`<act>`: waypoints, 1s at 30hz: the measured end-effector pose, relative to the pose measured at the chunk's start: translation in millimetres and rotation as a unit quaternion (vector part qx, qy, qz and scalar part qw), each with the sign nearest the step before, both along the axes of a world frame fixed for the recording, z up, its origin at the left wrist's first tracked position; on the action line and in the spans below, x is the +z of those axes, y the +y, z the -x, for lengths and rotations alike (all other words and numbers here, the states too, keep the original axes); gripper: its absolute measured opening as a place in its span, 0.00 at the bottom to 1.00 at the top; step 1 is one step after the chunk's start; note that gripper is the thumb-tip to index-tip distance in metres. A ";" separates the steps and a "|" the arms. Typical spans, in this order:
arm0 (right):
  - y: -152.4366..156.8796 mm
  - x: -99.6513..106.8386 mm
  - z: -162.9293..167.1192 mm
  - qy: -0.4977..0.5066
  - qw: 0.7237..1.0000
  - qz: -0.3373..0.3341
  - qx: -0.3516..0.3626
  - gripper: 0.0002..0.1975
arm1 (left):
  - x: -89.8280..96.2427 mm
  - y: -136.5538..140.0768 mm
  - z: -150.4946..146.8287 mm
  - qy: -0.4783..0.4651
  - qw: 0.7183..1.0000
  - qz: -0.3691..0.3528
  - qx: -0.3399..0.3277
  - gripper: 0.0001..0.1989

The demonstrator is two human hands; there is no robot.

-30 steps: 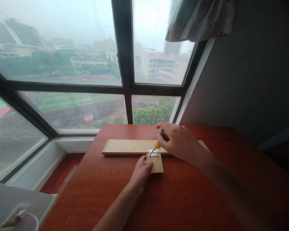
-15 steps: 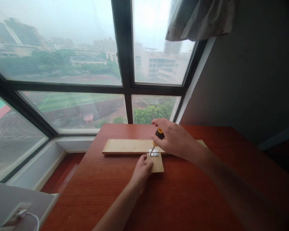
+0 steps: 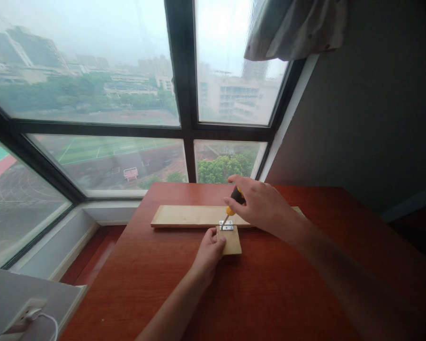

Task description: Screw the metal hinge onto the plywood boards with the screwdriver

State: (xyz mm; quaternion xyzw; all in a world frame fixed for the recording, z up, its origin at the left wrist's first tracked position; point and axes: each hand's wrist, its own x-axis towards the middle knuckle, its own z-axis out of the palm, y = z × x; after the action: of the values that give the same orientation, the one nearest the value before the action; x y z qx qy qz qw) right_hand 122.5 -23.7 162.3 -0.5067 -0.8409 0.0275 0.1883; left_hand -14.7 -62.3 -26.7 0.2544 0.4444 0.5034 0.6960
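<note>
Screwdriver (image 3: 230, 210), blk w/ yel, tilted

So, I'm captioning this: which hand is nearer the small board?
Left: the left hand grips the small board at its left edge; the right hand, on the screwdriver, is above it and to the right.

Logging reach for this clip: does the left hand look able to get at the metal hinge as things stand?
Probably yes: the left hand grips the small board close to the metal hinge, whose right end looks uncovered, though the screwdriver crowds its left end.
</note>
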 end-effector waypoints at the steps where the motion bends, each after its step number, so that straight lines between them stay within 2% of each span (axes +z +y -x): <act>1: 0.4 0.3 0.4 -0.007 1.000 -0.002 -0.009 0.18 | -0.8 0.3 -0.1 0.000 1.000 0.001 0.001 0.23; 4: 0.8 1.0 0.3 -0.001 1.000 0.003 0.000 0.15 | -2.3 0.6 -0.3 0.001 1.000 0.002 0.002 0.23; 8: 0.2 1.3 -1.0 0.013 1.000 0.008 0.021 0.19 | -0.3 -0.2 -0.5 -0.003 1.000 0.002 0.002 0.23; 14: 4.2 1.9 3.8 -0.029 0.999 -0.017 -0.023 0.14 | 4.4 -1.8 -0.2 0.011 1.000 0.005 0.003 0.21; 16: 5.9 2.3 4.3 -0.028 0.999 -0.013 -0.017 0.12 | 5.3 -2.2 -0.2 0.014 1.000 0.006 0.002 0.20; 21: 7.5 4.0 2.0 -0.013 1.000 -0.004 0.016 0.19 | 6.7 -3.1 -0.3 0.011 1.000 0.010 0.004 0.21; 26: 8.9 5.4 4.5 -0.041 0.999 -0.013 -0.031 0.14 | 7.9 -3.6 -0.6 0.010 1.000 0.008 0.004 0.21; 30: 8.4 6.0 4.8 -0.022 1.000 -0.001 -0.015 0.14 | 9.4 -4.4 -0.8 0.011 1.000 0.007 0.008 0.21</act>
State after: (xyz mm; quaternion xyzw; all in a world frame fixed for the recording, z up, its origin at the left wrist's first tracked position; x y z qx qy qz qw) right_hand 117.7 -15.3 168.4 -0.5191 -0.8373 0.0123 0.1709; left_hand -13.9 -66.6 -17.3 0.2516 0.4578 0.5026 0.6889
